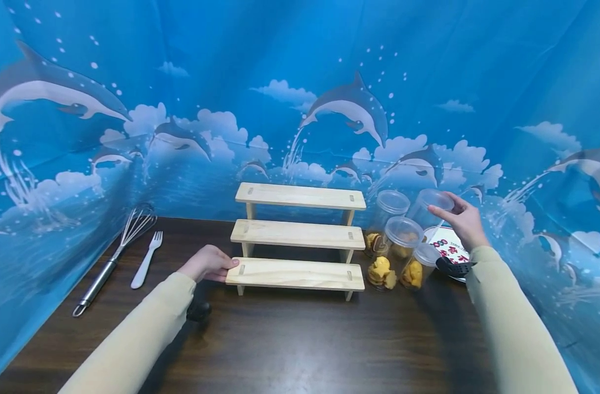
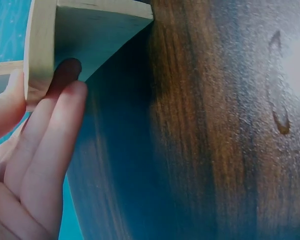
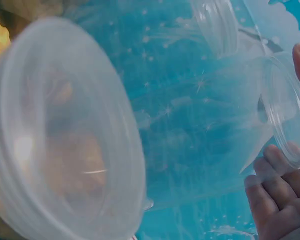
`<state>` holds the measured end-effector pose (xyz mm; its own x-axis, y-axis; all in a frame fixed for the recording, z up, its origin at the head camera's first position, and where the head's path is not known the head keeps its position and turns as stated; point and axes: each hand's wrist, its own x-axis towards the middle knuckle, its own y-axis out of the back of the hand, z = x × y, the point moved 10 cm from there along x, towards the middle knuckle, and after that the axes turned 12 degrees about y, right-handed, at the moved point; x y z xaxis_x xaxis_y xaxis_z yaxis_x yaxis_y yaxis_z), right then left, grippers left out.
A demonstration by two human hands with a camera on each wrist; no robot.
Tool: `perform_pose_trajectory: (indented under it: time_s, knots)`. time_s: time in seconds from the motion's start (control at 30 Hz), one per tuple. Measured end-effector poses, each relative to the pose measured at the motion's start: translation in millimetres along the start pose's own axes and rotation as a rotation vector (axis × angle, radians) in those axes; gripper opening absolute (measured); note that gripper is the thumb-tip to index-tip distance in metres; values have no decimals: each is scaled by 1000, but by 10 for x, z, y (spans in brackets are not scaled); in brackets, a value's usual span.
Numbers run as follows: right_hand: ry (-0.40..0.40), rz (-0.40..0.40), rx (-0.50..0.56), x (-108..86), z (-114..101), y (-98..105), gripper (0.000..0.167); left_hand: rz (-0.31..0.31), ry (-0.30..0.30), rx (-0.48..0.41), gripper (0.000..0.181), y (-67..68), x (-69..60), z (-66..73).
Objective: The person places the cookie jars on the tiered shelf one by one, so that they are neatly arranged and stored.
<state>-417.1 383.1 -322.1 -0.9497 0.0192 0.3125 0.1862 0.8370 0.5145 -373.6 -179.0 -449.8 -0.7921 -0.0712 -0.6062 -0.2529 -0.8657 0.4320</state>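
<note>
A three-tier wooden shelf (image 1: 297, 273) stands on the dark table. My left hand (image 1: 212, 264) pinches the left end of its lowest board; in the left wrist view the thumb lies on one side of the board (image 2: 40, 50) and the fingers of the hand (image 2: 40, 145) on the other. My right hand (image 1: 464, 219) grips the lidded top of a tall clear jar (image 1: 420, 210) at the back right. The right wrist view shows the hand (image 3: 285, 195) around that jar's lid (image 3: 290, 110), with a nearer lidded jar (image 3: 70, 135) at the left.
Beside the shelf's right end stand several clear jars with yellow and brown pieces, among them a short one (image 1: 413, 272). A white plate with red print (image 1: 449, 246) lies behind them. A whisk (image 1: 114, 262) and a white fork (image 1: 147, 261) lie at the left. A dolphin-print curtain (image 1: 280, 65) hangs behind.
</note>
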Motion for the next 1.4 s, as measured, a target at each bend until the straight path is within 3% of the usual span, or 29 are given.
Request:
perform_pose_trajectory:
  time_s: [0.2, 0.57, 0.73, 1.0, 1.17, 1.4]
  knots:
    - [14, 70, -17, -64, -157, 169, 76, 8, -3, 25, 36, -22, -10, 42]
    - [58, 139, -63, -62, -533, 390, 71, -7, 20, -15, 37, 4, 29, -23]
    - [75, 205, -51, -68, -747, 557, 69, -23, 18, -41, 38, -11, 36, -20]
    - [146, 245, -135, -80, -1186, 725, 69, -30, 27, -40, 36, -19, 40, -62]
    - [201, 300, -62, -58, -1472, 799, 63, -30, 37, -44, 37, 0, 30, -82]
    - [252, 343, 52, -6, -1737, 747, 59, -40, 34, -19, 36, -12, 11, -21]
